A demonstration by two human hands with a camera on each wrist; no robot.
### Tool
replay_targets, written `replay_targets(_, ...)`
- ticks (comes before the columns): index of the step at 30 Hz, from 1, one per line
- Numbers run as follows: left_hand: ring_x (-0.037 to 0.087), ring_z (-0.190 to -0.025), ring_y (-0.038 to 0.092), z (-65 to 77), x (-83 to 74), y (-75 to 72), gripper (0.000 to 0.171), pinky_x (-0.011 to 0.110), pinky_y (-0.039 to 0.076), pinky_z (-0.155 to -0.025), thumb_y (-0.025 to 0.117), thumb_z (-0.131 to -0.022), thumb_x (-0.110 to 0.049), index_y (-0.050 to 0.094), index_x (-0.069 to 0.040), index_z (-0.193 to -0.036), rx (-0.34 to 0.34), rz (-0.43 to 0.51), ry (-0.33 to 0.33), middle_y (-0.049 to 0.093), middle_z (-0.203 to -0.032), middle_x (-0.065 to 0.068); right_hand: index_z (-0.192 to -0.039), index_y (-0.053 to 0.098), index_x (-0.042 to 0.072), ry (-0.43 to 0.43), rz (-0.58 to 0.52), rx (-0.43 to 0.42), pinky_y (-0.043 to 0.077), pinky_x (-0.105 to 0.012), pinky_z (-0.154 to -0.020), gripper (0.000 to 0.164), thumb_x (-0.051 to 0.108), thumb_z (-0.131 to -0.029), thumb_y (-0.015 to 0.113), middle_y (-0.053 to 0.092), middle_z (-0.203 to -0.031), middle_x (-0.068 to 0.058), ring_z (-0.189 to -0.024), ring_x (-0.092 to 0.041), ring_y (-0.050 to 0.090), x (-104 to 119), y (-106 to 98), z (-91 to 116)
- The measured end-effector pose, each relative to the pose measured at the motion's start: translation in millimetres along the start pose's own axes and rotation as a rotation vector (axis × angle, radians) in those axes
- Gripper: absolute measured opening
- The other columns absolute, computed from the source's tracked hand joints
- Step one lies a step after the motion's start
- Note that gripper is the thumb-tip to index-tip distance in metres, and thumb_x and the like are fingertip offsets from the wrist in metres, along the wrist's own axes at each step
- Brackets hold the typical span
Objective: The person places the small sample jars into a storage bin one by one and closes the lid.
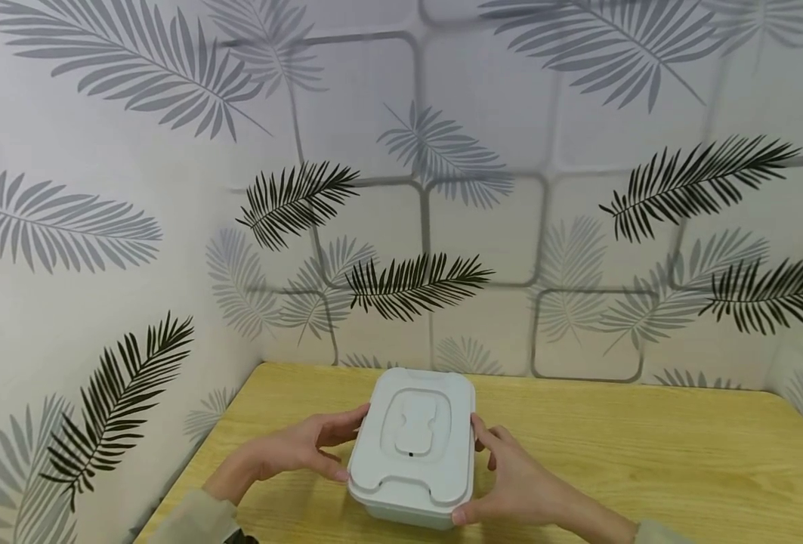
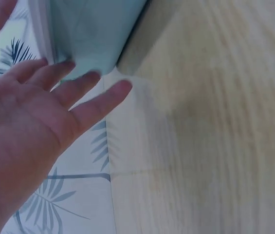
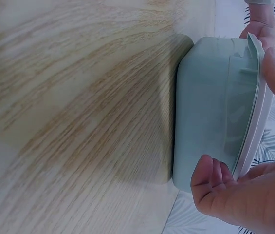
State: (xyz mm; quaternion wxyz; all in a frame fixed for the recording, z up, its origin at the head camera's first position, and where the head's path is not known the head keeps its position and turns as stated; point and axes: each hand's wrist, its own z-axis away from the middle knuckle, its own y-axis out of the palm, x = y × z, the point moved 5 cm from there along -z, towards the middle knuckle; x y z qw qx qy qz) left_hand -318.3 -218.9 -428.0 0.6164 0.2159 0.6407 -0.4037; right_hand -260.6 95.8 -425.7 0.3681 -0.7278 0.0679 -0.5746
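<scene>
A lidded plastic storage box (image 1: 415,483), pale green below with a white lid (image 1: 389,461), sits on the wooden table. The lid has a raised oval panel in its middle. At the box's left side is the left hand (image 1: 299,446), its thumb at the near left corner and its fingers along the lid's edge. In the left wrist view those fingers (image 2: 100,105) look fairly straight and spread. On the right side, the right hand (image 1: 520,480) holds the lid's edge, thumb at the near corner. Its other fingers (image 3: 203,170) curl beside the green wall.
The wood-grain table (image 1: 646,453) stretches away to the right of the box. Behind it and on the left stand walls (image 1: 483,227) with a leaf pattern, meeting the table's back edge just past the box.
</scene>
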Motion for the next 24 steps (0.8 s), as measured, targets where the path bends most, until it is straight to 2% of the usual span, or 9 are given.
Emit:
replay_targets(2,0.038,-0.151,0.037,-1.7,0.7,-6.9,0.082,0.055,0.045,-0.112,0.072,-0.103,-0.016,0.023,-0.006,-0.168,-0.048,0.043,-0.040,0.033,-0.168,0.018,-0.163,0.019,-0.012,-0.013,-0.009,0.002,0.045,-0.029,-0.071,0.132,0.038,-0.072,0.100,0.048,-0.124,-0.010,-0.099,-0.026,0.046,-0.3,-0.7,-0.8)
replay_targets(4,0.037,-0.141,0.051,-7.4,2.1,-16.4,0.068,0.052,0.050,-0.108,0.063,-0.108,-0.021,0.031,-0.001,-0.165,-0.151,0.080,-0.088,0.046,-0.159,0.021,-0.162,0.019,-0.012,-0.027,-0.015,0.006,0.045,-0.029,-0.071,0.130,0.037,-0.073,0.099,0.048,-0.124,-0.010,-0.098,-0.025,0.047,-0.8,-1.5,-1.8)
replay_targets(7,0.032,-0.119,0.066,-25.6,5.0,-30.6,0.059,0.047,0.058,-0.097,0.057,-0.112,-0.030,0.040,0.005,-0.157,-0.356,0.102,-0.150,0.061,-0.138,0.021,-0.162,0.018,-0.013,-0.042,-0.020,0.015,0.046,-0.028,-0.072,0.129,0.036,-0.075,0.099,0.049,-0.123,-0.010,-0.097,-0.025,0.049,-1.6,-3.2,-3.1)
replay_targets(10,0.026,-0.102,0.070,-48.9,8.0,-38.0,0.053,0.040,0.061,-0.087,0.054,-0.112,-0.034,0.051,0.005,-0.148,-0.489,0.082,-0.207,0.066,-0.121,0.018,-0.162,0.015,-0.014,-0.049,-0.040,0.034,0.047,-0.029,-0.072,0.130,0.035,-0.075,0.098,0.050,-0.123,-0.011,-0.098,-0.027,0.050,-1.4,-3.7,-4.1)
replay_targets(14,0.020,-0.086,0.068,-74.2,9.5,-39.9,0.042,0.032,0.059,-0.073,0.052,-0.113,-0.036,0.068,0.000,-0.126,-0.543,0.038,-0.273,0.068,-0.106,0.012,-0.162,0.014,-0.014,-0.052,-0.072,0.046,0.047,-0.030,-0.073,0.130,0.034,-0.076,0.098,0.050,-0.123,-0.012,-0.099,-0.029,0.051,0.4,-2.5,-5.9)
replay_targets(17,0.018,-0.079,0.065,-83.9,8.5,-39.9,0.038,0.029,0.056,-0.066,0.052,-0.113,-0.035,0.070,-0.002,-0.115,-0.563,0.031,-0.293,0.068,-0.099,0.009,-0.162,0.014,-0.014,-0.052,-0.084,0.045,0.048,-0.030,-0.073,0.130,0.033,-0.076,0.098,0.051,-0.121,-0.011,-0.099,-0.030,0.052,1.6,-1.6,-7.5)
replay_targets(24,0.018,-0.078,0.061,-85.8,6.7,-37.0,0.032,0.028,0.054,-0.064,0.052,-0.113,-0.028,0.066,-0.001,-0.121,-0.593,0.133,-0.303,0.066,-0.096,0.009,-0.162,0.012,-0.015,-0.042,-0.113,0.062,0.049,-0.030,-0.072,0.130,0.031,-0.076,0.098,0.055,-0.119,-0.011,-0.096,-0.028,0.053,0.9,-1.5,-9.0)
